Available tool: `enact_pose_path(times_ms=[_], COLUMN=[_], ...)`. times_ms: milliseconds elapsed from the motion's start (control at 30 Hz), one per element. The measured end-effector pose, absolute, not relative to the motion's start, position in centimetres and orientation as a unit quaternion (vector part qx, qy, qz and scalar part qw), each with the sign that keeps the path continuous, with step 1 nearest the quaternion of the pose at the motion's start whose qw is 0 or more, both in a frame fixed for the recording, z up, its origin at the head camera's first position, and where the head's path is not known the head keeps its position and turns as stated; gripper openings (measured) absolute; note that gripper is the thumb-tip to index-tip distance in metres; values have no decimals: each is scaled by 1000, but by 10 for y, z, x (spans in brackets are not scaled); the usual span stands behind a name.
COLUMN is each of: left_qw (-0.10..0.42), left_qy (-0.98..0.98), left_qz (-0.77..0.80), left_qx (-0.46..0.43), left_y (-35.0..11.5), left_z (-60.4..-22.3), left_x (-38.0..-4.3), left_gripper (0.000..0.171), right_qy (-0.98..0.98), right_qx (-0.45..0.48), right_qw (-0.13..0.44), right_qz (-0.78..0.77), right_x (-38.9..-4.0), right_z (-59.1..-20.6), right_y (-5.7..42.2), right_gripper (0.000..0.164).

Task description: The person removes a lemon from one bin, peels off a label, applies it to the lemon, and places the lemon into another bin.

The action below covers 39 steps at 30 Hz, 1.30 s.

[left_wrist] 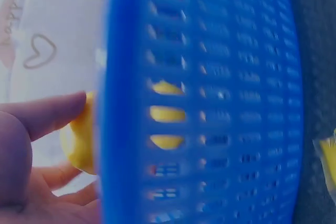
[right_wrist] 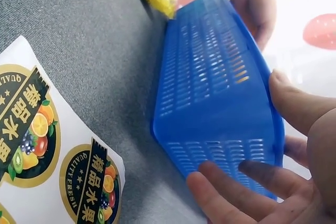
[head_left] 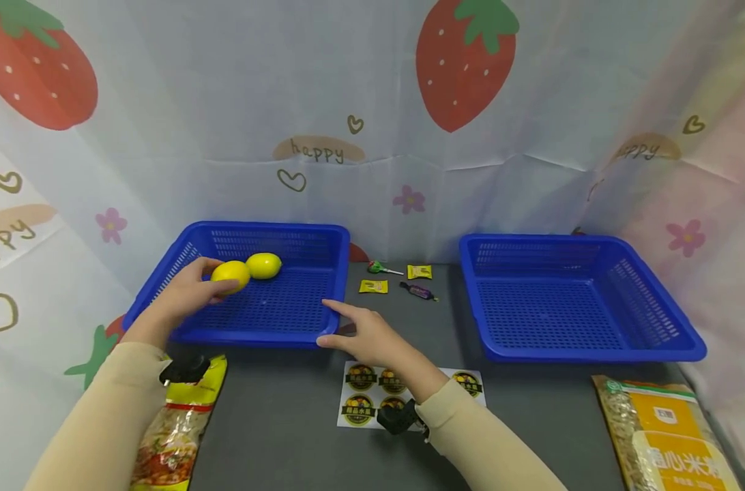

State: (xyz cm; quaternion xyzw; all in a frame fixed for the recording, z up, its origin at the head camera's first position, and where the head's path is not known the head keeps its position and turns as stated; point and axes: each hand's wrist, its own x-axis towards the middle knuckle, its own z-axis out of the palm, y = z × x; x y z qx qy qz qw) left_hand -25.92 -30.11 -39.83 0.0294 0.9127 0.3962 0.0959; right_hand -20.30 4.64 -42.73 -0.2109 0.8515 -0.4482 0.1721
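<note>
My left hand (head_left: 191,283) holds a lemon (head_left: 234,273) between thumb and fingers, inside the left part of a blue plastic basket (head_left: 299,340). Beside it another lemon (head_left: 265,266) lies toward the basket's back wall. In the left wrist view the basket wall (left_wrist: 226,108) hides part of the held lemon (left_wrist: 79,140), which also shows yellow through the slots. My right hand (head_left: 372,334) grips the same basket at its front right corner. The right wrist view shows the thumb (right_wrist: 294,98) at the rim and other fingers (right_wrist: 236,192) against the outer wall.
A second blue basket (head_left: 489,351) stands at right. Between the baskets lie a lollipop (head_left: 377,267), yellow-wrapped sweets (head_left: 374,286) and a purple-wrapped sweet (head_left: 419,292). A sticker sheet (head_left: 359,395) lies under my right forearm. Food packets lie at front left (head_left: 179,429) and front right (head_left: 667,436).
</note>
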Motion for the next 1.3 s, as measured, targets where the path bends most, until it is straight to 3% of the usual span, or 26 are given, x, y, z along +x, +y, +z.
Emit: enact_pose_path(times_ms=[300, 600, 1300], left_qw=[93, 100, 108], left_qy=[878, 844, 781], left_qz=[467, 521, 600], left_qx=[54, 78, 136], left_y=[-286, -260, -166], left_z=[-388, -389, -393], left_x=[-243, -225, -190], left_gripper=[68, 68, 51], right_qy=[843, 814, 789], right_qx=[-222, -229, -207], right_qw=[173, 185, 70], right_qz=[-458, -500, -574], right_x=[-205, -203, -186], right_z=[-429, -420, -398], right_y=[53, 70, 99], right_gripper=[64, 63, 58])
